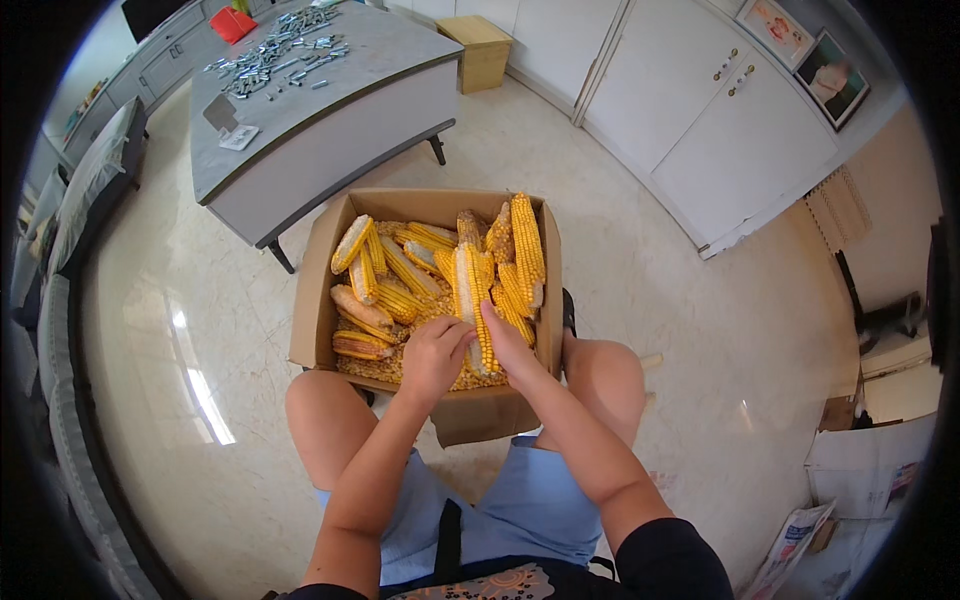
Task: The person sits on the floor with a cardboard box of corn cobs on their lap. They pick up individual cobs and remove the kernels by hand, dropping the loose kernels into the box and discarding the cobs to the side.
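An open cardboard box stands on the floor between my knees, holding dried corn cobs and loose yellow kernels. My right hand holds a long, partly shelled corn cob upright over the box's near right part; a pale strip of bare cob runs along it. Against the cob's lower left side are the bent fingers of my left hand; whether they grip it or only press on it, I cannot tell. Several cobs lie at the left, among them a partly bare one. Another tall cob leans at the box's right wall.
Beyond the box stands a grey-topped table with many small metal cylinders, a small opened case and a red item. A wooden box and white cabinets are behind. A sofa runs along the left.
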Action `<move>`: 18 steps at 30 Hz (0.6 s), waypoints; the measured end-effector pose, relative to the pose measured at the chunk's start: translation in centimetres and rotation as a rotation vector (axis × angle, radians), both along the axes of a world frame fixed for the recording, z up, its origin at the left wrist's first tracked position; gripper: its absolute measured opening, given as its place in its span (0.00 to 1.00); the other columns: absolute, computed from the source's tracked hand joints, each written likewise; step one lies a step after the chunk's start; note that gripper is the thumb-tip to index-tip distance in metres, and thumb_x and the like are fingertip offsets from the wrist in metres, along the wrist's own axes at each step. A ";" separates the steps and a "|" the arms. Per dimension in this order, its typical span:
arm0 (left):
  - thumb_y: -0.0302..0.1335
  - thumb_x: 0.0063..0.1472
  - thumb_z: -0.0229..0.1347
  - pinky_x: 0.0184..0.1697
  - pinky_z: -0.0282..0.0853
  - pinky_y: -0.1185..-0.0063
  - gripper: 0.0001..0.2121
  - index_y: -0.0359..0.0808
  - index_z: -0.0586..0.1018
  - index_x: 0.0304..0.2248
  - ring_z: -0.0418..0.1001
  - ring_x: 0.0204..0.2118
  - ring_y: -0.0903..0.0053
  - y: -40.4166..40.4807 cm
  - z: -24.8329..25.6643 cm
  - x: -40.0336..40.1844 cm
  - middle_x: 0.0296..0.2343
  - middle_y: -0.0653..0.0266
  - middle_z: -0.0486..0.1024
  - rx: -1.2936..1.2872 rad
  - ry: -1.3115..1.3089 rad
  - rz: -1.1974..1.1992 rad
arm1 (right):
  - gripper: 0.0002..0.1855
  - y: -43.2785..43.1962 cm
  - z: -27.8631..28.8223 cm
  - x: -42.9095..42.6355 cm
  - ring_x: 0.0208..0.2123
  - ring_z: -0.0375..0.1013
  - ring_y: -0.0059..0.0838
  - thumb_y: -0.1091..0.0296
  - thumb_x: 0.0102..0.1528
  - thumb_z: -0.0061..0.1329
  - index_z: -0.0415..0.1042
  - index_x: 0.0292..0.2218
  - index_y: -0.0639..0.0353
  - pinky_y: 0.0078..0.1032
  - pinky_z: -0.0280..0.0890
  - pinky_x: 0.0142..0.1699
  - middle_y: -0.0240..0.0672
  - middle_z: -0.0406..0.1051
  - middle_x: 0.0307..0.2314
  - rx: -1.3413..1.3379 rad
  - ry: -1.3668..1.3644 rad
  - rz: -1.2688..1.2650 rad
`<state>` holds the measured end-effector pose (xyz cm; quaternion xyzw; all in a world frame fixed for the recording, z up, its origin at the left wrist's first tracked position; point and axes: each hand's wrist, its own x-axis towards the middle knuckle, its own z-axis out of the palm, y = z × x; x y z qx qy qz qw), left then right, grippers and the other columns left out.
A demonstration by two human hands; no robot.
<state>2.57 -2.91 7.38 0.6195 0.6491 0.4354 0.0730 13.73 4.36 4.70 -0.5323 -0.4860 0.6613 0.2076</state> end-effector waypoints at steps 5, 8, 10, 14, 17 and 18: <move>0.21 0.47 0.53 0.27 0.64 0.76 0.04 0.31 0.74 0.26 0.68 0.25 0.65 0.0 -0.7 0.7 0.24 0.57 0.70 -0.021 -0.063 0.063 | 0.37 0.1 -1.1 0.1 0.36 0.64 0.29 0.38 0.50 0.34 0.67 0.36 0.72 0.25 0.57 0.41 0.45 0.67 0.33 -0.040 0.026 0.046; 0.22 0.49 0.52 0.25 0.64 0.77 0.03 0.31 0.74 0.25 0.68 0.22 0.67 0.0 -1.6 1.0 0.22 0.59 0.70 -0.004 -0.180 0.098 | 0.38 0.1 -2.1 0.1 0.35 0.64 0.29 0.37 0.49 0.34 0.67 0.36 0.73 0.25 0.58 0.39 0.45 0.67 0.31 -0.028 0.028 0.039; 0.24 0.51 0.51 0.24 0.63 0.78 0.04 0.31 0.73 0.25 0.67 0.20 0.70 0.2 -2.8 0.7 0.21 0.61 0.69 -0.039 -0.376 0.199 | 0.36 0.2 -2.3 0.2 0.36 0.64 0.28 0.38 0.50 0.35 0.66 0.38 0.72 0.24 0.57 0.41 0.43 0.66 0.33 -0.068 0.004 0.054; 0.26 0.53 0.51 0.25 0.62 0.80 0.07 0.30 0.73 0.28 0.64 0.21 0.78 -0.1 -3.5 -1.1 0.20 0.63 0.69 -0.155 -0.566 0.305 | 0.33 0.9 -2.2 1.0 0.42 0.60 0.24 0.42 0.52 0.36 0.58 0.46 0.65 0.21 0.56 0.45 0.36 0.61 0.42 -0.270 0.075 -0.037; 0.27 0.53 0.52 0.27 0.62 0.79 0.12 0.32 0.69 0.37 0.64 0.24 0.79 -0.1 -3.8 -1.6 0.26 0.61 0.68 -0.308 -0.531 0.245 | 0.35 1.3 -1.5 0.8 0.45 0.58 0.26 0.42 0.52 0.34 0.53 0.49 0.65 0.21 0.54 0.47 0.37 0.58 0.45 -0.282 0.195 -0.116; 0.27 0.53 0.51 0.28 0.63 0.78 0.13 0.32 0.68 0.39 0.65 0.25 0.77 0.2 -3.2 -1.3 0.28 0.60 0.67 -0.392 -0.576 0.261 | 0.37 1.1 -1.2 0.8 0.46 0.58 0.28 0.40 0.52 0.32 0.53 0.49 0.68 0.22 0.53 0.48 0.41 0.58 0.45 -0.172 0.191 -0.101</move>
